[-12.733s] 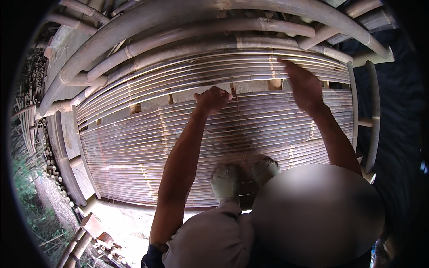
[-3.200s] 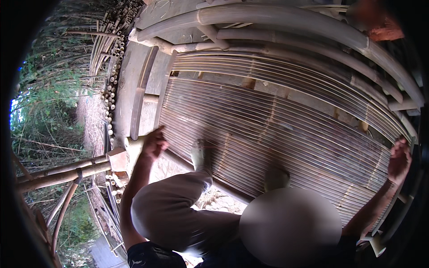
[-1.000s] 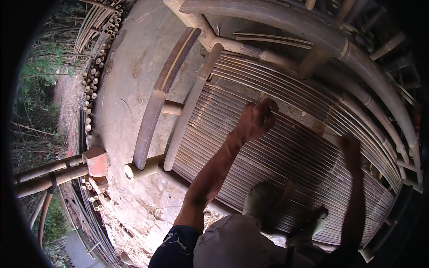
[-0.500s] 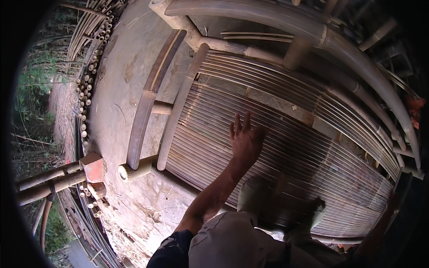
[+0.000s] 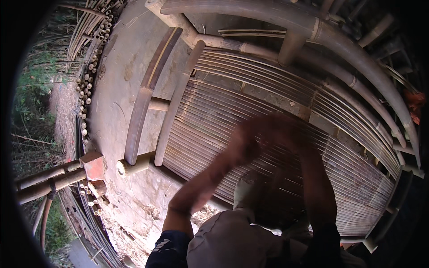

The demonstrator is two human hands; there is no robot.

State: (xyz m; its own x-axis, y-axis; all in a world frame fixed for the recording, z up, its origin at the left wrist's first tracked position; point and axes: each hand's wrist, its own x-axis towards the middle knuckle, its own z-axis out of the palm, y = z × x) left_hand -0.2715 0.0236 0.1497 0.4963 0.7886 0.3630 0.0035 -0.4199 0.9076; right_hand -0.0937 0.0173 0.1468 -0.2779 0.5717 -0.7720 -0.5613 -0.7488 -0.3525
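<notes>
One long bench seat of thin, brown split-bamboo slats (image 5: 353,178) lies below the person's two bare hands, slanting across the middle and right of the view. Its slats form two bands, a broad near one and a narrow far one, too many to count surely, with one long gap between them. The left hand (image 5: 245,142) and the right hand (image 5: 288,130) are close together above the broad band, both smeared by motion; how far their fingers are open, whether they hold anything and whether they touch the slats or each other, I cannot tell. One foot in a pale covering (image 5: 246,190) shows on the near slats.

One flat bamboo strip (image 5: 179,105) caps the left end of the seat. Beyond it stands one dark, curved split-bamboo rail (image 5: 144,100), joined by one short crosspiece (image 5: 159,104). One thick, grey-brown bamboo pole (image 5: 237,12) arches over the far side, with two slender pale strips (image 5: 254,33) beneath it. Farther left are one reddish block (image 5: 94,167), two poles meeting it (image 5: 51,181), and many stacked cut bamboo lengths (image 5: 86,91).
</notes>
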